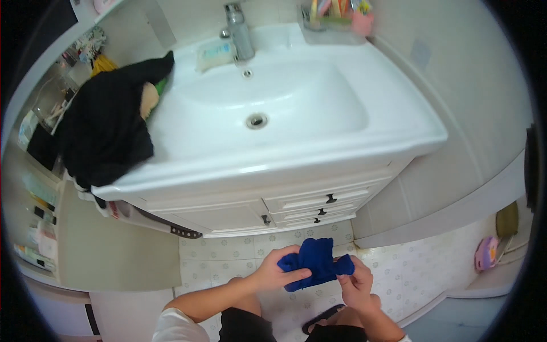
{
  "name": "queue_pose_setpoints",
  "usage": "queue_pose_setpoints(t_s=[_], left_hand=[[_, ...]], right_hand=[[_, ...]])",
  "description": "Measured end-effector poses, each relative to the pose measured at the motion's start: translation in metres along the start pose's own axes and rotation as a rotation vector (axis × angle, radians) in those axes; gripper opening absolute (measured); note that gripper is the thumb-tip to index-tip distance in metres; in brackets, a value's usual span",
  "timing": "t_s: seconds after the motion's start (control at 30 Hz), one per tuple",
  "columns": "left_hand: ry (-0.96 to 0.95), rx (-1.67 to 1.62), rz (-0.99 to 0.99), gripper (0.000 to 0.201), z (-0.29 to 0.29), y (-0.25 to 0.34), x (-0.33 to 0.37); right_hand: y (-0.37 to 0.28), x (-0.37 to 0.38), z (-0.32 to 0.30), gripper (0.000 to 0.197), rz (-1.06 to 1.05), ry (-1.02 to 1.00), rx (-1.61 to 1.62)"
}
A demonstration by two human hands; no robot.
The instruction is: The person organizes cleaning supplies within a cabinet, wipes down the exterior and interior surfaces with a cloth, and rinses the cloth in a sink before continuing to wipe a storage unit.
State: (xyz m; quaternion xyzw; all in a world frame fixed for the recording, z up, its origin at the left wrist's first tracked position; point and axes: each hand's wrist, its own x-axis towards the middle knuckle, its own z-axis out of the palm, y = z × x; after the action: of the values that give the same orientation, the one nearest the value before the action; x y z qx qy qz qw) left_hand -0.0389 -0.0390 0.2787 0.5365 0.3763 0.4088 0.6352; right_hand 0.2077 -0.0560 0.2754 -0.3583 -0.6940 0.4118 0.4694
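Note:
A dark blue piece of soft cloth [319, 263], bunched and partly folded, is held between my two hands above the tiled floor, in front of the sink cabinet. My left hand [278, 268] grips its left side, with the thumb lying across the front. At the right end, my right hand [358, 283] pinches a narrow corner between thumb and fingers. The folds hide what kind of cloth item it is.
Ahead stands a white washbasin [307, 97] with a faucet [239, 34] over a white cabinet [216, 216]. Black fabric [108, 119] drapes over its left end. A clear bin [333, 25] sits at the back right. A pink and purple object [486, 253] is on the far right.

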Motion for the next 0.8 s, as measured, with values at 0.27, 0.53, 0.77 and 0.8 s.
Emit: queue_pose_setpoints(t_s=[0.27,0.53,0.77,0.8], left_hand=[[0.495,-0.651,-0.310,0.025,0.018,0.148,-0.082],[0.749,-0.535,-0.385,0.029,-0.015,0.305,-0.149],[0.727,-0.688,-0.294,0.024,-0.076,0.380,-0.157],[0.725,-0.737,-0.312,0.024,-0.085,0.386,-0.155]], right_hand=[[-0.167,0.016,0.052,0.026,0.647,0.472,0.526],[-0.358,0.115,0.068,0.030,0.684,0.230,0.647],[-0.429,0.189,0.109,0.029,0.520,0.395,0.674],[-0.432,0.200,0.111,0.029,0.522,0.432,0.664]])
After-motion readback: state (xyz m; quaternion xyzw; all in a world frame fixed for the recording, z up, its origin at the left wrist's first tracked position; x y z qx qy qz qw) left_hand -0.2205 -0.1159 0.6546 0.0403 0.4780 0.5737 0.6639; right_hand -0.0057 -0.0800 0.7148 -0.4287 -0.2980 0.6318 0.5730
